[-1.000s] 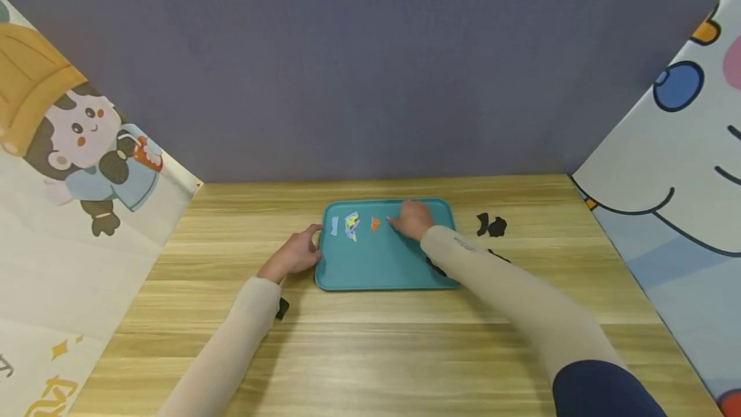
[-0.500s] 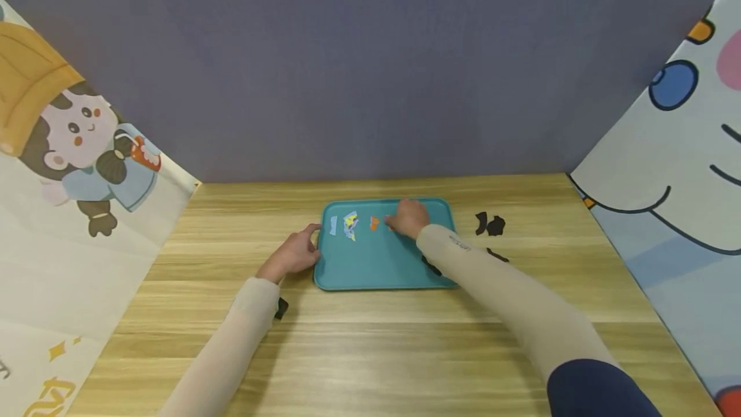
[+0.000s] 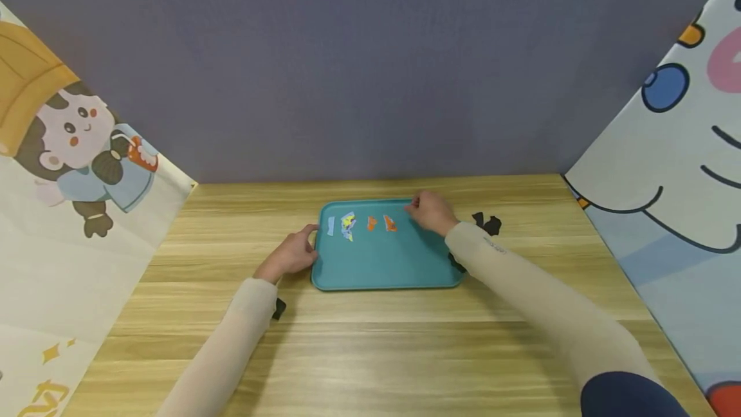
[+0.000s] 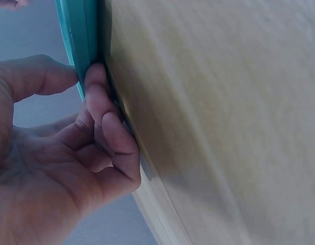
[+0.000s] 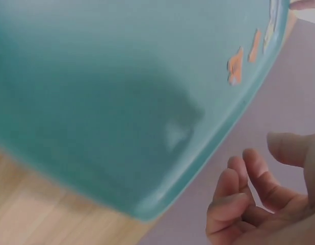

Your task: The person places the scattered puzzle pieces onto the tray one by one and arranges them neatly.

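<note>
My left hand [image 3: 289, 253] holds the left rim of a teal tray [image 3: 382, 266]. In the left wrist view, the thumb lies against the rim and the fingers [image 4: 116, 135] curl at its outer side. On the tray, in a row along its far side, lie a light blue strip [image 3: 331, 226], a yellow-and-blue piece [image 3: 347, 225], a small orange piece [image 3: 372, 223] and a larger orange piece [image 3: 390, 223]. Over the tray's far right part is my right hand [image 3: 433, 212]. The right wrist view shows its fingers [image 5: 267, 189] loosely bent, thumb apart, nothing between them.
Two black irregular pieces [image 3: 492, 225] lie on the wooden table [image 3: 370, 346] just right of the tray, near my right forearm. A grey panel [image 3: 370, 69] rises behind the table, with cartoon-printed walls at the left and right.
My right hand has moved right, away from the larger orange piece, which now shows on the tray. My left hand stays at the tray's left rim.
</note>
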Demonstrator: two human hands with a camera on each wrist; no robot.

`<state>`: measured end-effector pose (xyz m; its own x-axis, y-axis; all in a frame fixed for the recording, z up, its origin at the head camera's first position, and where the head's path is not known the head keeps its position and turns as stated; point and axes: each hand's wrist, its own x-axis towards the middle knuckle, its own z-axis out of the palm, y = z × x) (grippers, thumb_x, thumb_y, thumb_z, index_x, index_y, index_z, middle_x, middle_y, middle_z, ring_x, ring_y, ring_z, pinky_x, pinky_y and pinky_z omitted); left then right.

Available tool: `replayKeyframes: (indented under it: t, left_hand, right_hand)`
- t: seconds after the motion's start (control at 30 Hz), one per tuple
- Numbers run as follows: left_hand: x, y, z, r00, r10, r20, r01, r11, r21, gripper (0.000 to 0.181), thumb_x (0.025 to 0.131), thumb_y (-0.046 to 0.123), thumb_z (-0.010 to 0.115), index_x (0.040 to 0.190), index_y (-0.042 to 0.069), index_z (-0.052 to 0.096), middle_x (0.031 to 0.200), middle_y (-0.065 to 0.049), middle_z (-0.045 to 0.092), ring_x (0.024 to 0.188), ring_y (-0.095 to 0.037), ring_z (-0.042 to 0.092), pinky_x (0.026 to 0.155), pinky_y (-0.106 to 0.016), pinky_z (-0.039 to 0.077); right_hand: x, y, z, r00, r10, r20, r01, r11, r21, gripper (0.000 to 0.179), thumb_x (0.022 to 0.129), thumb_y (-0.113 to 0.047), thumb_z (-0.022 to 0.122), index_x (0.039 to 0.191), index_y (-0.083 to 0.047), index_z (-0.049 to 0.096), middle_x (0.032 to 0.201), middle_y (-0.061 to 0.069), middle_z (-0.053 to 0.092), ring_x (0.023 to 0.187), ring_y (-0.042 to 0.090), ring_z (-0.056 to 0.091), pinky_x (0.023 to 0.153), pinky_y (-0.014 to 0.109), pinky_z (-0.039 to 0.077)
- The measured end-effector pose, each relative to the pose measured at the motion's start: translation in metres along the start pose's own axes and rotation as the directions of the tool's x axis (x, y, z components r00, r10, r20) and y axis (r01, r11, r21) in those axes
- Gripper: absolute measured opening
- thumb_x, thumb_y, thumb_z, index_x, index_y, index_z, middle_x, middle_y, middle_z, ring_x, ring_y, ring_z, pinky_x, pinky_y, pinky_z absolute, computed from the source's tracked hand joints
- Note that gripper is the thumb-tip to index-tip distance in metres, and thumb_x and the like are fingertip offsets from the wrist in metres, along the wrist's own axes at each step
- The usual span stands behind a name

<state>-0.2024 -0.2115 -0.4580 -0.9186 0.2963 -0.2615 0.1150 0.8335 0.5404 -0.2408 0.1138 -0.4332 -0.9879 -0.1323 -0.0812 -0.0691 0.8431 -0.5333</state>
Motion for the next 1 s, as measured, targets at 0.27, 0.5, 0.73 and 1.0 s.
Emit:
replayKeyframes:
  t: [0.27,0.5,0.73,1.0]
  left_hand:
    - [0.000,0.001,-0.001,1.000,-0.005,0.007,0.005,1.000,0.001,0.066,0.086,0.009,0.059,0.145,0.005,0.030,0.085,-0.009,0.060,0.072,-0.020,0.057,0.065,-0.035,0.048]
    - [-0.001,0.001,0.000,1.000,-0.004,0.005,0.004,1.000,0.002,0.066,0.086,0.008,0.059,0.145,0.005,0.030,0.085,-0.009,0.060,0.071,-0.020,0.056,0.063,-0.034,0.048]
    - [0.000,-0.001,0.001,1.000,-0.001,0.004,0.001,1.000,0.009,0.065,0.086,0.008,0.058,0.145,0.005,0.030,0.085,-0.009,0.060,0.070,-0.020,0.056,0.063,-0.035,0.048]
    - [0.001,-0.001,0.001,1.000,-0.004,0.007,0.004,1.000,0.013,0.066,0.086,0.009,0.058,0.145,0.006,0.030,0.088,-0.010,0.061,0.072,-0.020,0.057,0.066,-0.035,0.048]
  right_hand:
    - [-0.011,0.023,-0.020,0.999,0.005,-0.034,-0.006,1.000,-0.015,0.028,0.094,-0.028,0.056,0.074,-0.011,0.051,0.059,0.002,0.047,0.050,0.016,0.045,0.047,0.031,0.034]
    - [-0.022,0.044,-0.037,0.999,0.026,-0.036,-0.027,0.999,-0.034,0.022,0.094,-0.023,0.056,0.101,-0.003,0.061,0.086,0.010,0.063,0.062,0.018,0.055,0.058,0.035,0.044]
    - [-0.031,0.067,-0.048,0.999,0.042,-0.009,-0.042,0.998,-0.036,0.026,0.095,-0.017,0.051,0.112,0.001,0.059,0.100,0.017,0.064,0.058,0.019,0.058,0.061,0.038,0.048]
    - [-0.045,0.094,-0.054,0.999,0.045,-0.030,-0.047,0.997,-0.061,0.027,0.092,-0.012,0.057,0.113,0.003,0.059,0.101,0.018,0.061,0.079,0.027,0.060,0.065,0.041,0.047]
